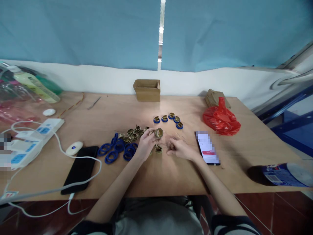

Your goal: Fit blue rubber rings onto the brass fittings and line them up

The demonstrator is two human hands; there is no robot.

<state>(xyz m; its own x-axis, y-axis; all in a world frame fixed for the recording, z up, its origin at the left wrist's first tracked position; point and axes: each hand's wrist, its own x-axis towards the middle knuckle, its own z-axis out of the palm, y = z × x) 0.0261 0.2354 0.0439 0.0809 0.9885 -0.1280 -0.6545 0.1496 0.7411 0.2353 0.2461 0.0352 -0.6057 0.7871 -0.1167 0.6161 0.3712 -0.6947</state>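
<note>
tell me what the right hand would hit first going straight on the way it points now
The right hand would probably meet the loose metal piece first. Height is hard to judge, though, so it might pass over that and reach the held metal piece or the left hand.

One brass cap (159,133) is held in the left hand (146,144), its round opening turned to the viewer. Other caps (133,136) lie in a loose heap beside plain blue rings (119,146); five more sit in blue rings, forming a curved row.
</note>
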